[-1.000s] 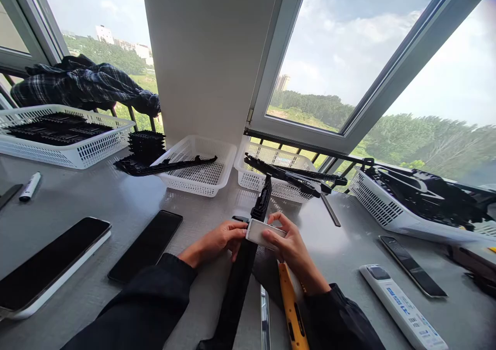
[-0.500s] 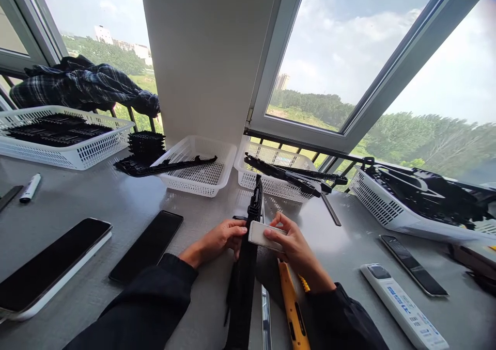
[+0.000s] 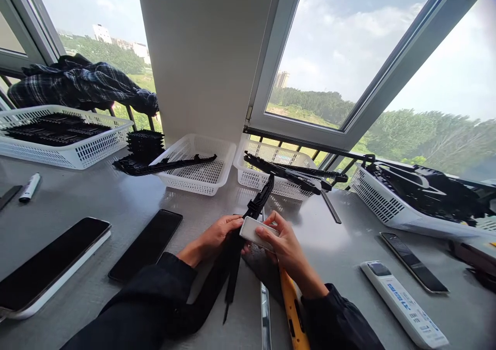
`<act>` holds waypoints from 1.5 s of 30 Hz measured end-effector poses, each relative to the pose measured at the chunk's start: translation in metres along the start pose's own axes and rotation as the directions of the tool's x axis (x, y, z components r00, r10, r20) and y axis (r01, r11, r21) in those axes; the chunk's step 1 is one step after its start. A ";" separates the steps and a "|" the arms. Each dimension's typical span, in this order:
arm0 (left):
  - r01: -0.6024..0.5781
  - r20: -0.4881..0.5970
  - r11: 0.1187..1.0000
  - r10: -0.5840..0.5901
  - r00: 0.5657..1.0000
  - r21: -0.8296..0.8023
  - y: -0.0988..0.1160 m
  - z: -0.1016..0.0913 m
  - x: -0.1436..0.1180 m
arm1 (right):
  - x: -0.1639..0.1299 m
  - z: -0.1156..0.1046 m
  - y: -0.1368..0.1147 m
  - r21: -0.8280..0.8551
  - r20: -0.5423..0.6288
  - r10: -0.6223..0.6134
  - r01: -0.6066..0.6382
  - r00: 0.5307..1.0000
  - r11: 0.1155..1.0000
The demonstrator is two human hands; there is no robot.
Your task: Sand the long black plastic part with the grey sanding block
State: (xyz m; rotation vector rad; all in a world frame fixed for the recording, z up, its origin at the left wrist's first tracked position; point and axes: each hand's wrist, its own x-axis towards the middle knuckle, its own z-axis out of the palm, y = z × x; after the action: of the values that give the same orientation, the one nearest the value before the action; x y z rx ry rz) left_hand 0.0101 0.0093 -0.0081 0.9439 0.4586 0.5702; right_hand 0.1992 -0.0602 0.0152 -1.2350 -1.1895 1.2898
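A long black plastic trim piece (image 3: 257, 203) runs slantwise through the middle of the head view, with clip-like details at its far end. My left hand (image 3: 215, 239) is closed around its middle; some of those fingers are hidden behind it. Between the thumb and fingers of my right hand (image 3: 289, 252) is a small whitish rectangular block (image 3: 259, 233), laid over or against the trim piece; contact is unclear. Under my right forearm lies a yellow-orange utility knife (image 3: 291, 308), beside a narrow metal strip (image 3: 265, 314).
Along the back stand white baskets (image 3: 83, 154) holding black parts; one long part (image 3: 186, 163) lies across a basket rim. Phones (image 3: 145, 244) lie at left, with a marker (image 3: 30, 187). A white handheld device (image 3: 403, 303) and dark phone-like slab (image 3: 413, 261) are at right.
The trim piece has turned, its far end swinging right and its near end left. My right hand and the whitish block have shifted slightly left, and the block has tilted.
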 end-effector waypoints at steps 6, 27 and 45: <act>0.038 0.039 0.999 -0.039 0.998 0.019 -0.001 0.000 -0.001 | 0.004 -0.006 -0.003 -0.024 -0.183 -0.038 0.034 0.982 0.999; 0.122 0.123 0.990 -0.131 0.984 0.072 0.001 -0.003 -0.004 | 0.009 -0.022 0.005 -0.120 -0.176 -0.106 0.085 0.979 0.989; 0.002 -0.081 1.000 0.000 0.997 0.019 0.003 -0.005 -0.001 | 0.004 -0.007 0.003 -0.239 -0.081 -0.150 0.127 0.985 0.963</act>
State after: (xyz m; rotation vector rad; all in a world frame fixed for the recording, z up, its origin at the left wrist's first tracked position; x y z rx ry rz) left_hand 0.0056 0.0130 -0.0079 0.9416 0.5378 0.6053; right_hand 0.2060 -0.0566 0.0122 -1.3407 -1.3595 0.9954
